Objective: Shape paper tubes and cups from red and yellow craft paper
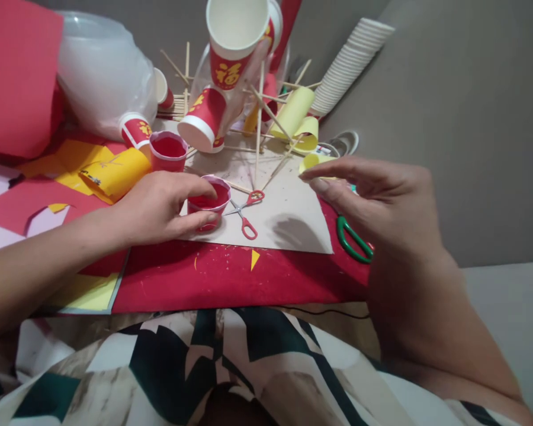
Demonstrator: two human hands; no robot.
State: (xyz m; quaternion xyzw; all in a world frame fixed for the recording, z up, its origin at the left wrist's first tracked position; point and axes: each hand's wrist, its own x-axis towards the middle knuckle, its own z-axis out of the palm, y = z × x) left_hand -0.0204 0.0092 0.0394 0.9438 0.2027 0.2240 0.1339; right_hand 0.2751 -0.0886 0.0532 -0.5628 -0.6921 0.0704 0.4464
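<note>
My left hand (173, 207) grips a small red cup (208, 203) with a pale, uneven rim, fingers at its rim and thumb along the near side. Just right of it, red-handled scissors (244, 212) lie spread on a beige sheet (293, 228). My right hand (382, 204) is raised over the sheet's right side, thumb and forefinger pinched; whatever may be between the tips is too small to make out. A rolled yellow paper (313, 161) shows behind those fingertips. Behind the gripped cup stands a similar red cup (169, 152).
Thin wooden sticks (258, 124) form a frame at the back, near red-and-white paper cups (228, 65). A leaning stack of white cups (350, 65) rests by the wall. Orange paper (124, 171) lies left; a green handle (353, 239) sits under my right hand.
</note>
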